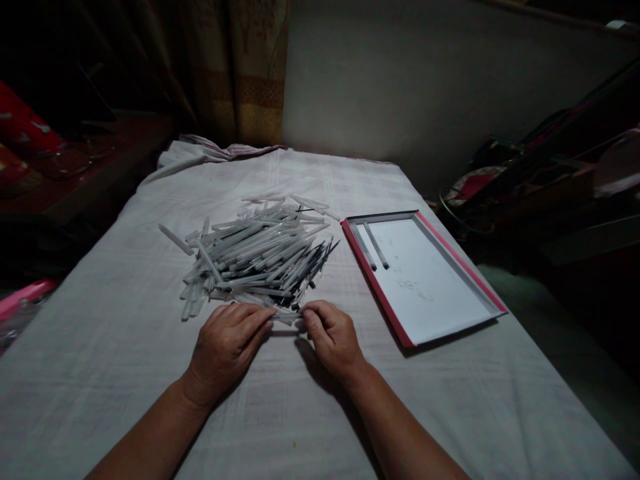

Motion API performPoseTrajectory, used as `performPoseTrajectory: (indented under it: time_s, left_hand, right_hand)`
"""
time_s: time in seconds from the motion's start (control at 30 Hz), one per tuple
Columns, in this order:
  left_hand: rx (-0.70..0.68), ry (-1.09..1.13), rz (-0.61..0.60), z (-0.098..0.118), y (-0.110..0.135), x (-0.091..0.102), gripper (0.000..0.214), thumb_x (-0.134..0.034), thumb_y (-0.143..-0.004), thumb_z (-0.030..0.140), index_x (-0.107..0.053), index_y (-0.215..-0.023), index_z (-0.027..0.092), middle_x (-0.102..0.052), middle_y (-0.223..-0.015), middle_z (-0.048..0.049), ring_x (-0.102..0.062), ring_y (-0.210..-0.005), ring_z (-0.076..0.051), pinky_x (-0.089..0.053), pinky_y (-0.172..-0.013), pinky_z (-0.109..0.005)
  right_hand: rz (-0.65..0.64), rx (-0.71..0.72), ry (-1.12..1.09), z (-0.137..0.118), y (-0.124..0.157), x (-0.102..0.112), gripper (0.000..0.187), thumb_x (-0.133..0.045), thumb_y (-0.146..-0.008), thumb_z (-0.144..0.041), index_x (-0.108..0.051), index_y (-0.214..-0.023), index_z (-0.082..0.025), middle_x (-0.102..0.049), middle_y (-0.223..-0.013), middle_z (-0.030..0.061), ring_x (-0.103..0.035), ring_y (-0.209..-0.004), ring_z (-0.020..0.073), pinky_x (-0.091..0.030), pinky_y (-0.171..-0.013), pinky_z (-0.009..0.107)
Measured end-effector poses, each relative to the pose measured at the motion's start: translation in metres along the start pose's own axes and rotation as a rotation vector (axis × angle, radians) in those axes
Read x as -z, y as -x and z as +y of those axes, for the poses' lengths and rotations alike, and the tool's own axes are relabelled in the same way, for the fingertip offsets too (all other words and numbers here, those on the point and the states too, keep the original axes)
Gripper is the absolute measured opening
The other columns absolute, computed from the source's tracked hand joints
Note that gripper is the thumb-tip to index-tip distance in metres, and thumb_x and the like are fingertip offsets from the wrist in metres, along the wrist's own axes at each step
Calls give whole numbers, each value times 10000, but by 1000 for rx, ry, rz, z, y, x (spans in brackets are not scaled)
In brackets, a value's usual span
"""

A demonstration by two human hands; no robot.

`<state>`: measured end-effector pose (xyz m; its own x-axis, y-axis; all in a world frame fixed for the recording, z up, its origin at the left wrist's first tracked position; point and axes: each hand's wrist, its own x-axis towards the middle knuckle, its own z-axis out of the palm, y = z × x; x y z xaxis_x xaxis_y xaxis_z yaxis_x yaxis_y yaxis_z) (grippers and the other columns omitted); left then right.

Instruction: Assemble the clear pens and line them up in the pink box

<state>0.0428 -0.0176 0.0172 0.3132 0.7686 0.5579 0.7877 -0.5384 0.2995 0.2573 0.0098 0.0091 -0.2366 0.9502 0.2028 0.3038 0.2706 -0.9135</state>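
My left hand (230, 343) is closed in a pinch around the left end of a clear pen barrel (287, 316). At its right end my right hand (334, 337) pinches the same barrel between thumb and fingers; the fingers hide its tip. Just beyond both hands spreads a heap of whitish clear pen barrels (255, 247). Thin dark pen refills (315, 263) lie on the heap's right side. To the right, a shallow white box lid with red edges (440, 293) holds two clear pens (376, 245) with dark ends, side by side along its left part.
A pale checked cloth (260, 420) covers the table, bunched at the far left edge. Beyond stand a curtain (257, 73) and a grey wall (380, 80). A dark wooden surface (100, 173) with red items is at left; dim clutter (540, 167) stands at right.
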Motion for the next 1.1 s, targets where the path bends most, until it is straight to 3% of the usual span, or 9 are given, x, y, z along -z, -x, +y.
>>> performPoseTrajectory:
  time_s: [0.1,0.27,0.47,0.53,0.6,0.7,0.83,0.97,1.1]
  left_hand:
    - [4,-8,2,0,-1,0,193,-568,-973,295,-696,-1089,209,-751,-921,-44,-680,-812,-186,-474,-740,-321]
    - [12,-14,-2,0,-1,1,195,-559,-977,302,-701,-1086,223,-754,-924,-40,-679,-810,-184,-469,-738,-319]
    - [-5,-17,-21,0,0,1,198,-558,-981,295,-691,-1106,217,-751,-928,-37,-665,-797,-181,-457,-720,-320]
    - [0,-16,-25,0,1,1,198,-560,-980,296,-687,-1109,215,-750,-932,-37,-668,-806,-183,-460,-727,-323]
    - [9,-18,-20,0,0,1,196,-562,-979,300,-687,-1104,215,-751,-932,-37,-671,-807,-183,-464,-732,-325]
    - [10,-20,-13,1,-1,1,194,-553,-984,304,-683,-1096,214,-751,-928,-39,-673,-805,-183,-468,-729,-323]
    - [-1,-26,-12,1,-1,1,193,-546,-988,300,-680,-1094,210,-749,-923,-43,-673,-811,-188,-469,-729,-323]
    - [-5,-17,-13,1,-1,0,190,-557,-981,287,-683,-1098,206,-748,-931,-43,-671,-810,-185,-467,-741,-322]
    - [3,-6,-9,0,0,0,198,-556,-982,299,-685,-1097,203,-748,-928,-43,-670,-807,-186,-467,-742,-322]
  right_hand:
    - [-34,-69,-75,-1,2,1,142,-573,-889,-284,-642,-988,-209,-677,-806,23,-590,-663,148,-446,-611,254]
    - [-27,-66,-53,-1,2,1,118,-568,-888,-302,-637,-887,-207,-643,-716,4,-551,-610,139,-429,-584,250]
    - [-4,-33,6,0,-1,0,267,-543,-917,-353,-596,-695,-214,-572,-607,-12,-527,-582,135,-395,-578,253]
    - [-17,-42,-10,1,0,0,256,-532,-929,-358,-607,-733,-212,-583,-620,-10,-529,-581,135,-397,-577,254]
    - [-39,-64,-56,1,2,0,160,-555,-918,-340,-641,-883,-209,-609,-661,-12,-545,-585,137,-411,-579,252]
    - [-49,-60,-99,1,4,1,175,-600,-881,-285,-641,-1034,-212,-647,-741,-5,-575,-620,139,-435,-601,249]
    - [-38,-44,-63,-1,2,1,112,-575,-897,-284,-659,-904,-211,-655,-738,8,-588,-647,146,-448,-626,254]
    - [-23,-24,5,-2,-1,1,233,-538,-922,-336,-630,-755,-203,-614,-648,4,-571,-612,144,-435,-606,258]
    - [-42,-15,-9,-1,2,0,147,-550,-900,-299,-644,-935,-191,-642,-706,0,-589,-616,135,-450,-601,243]
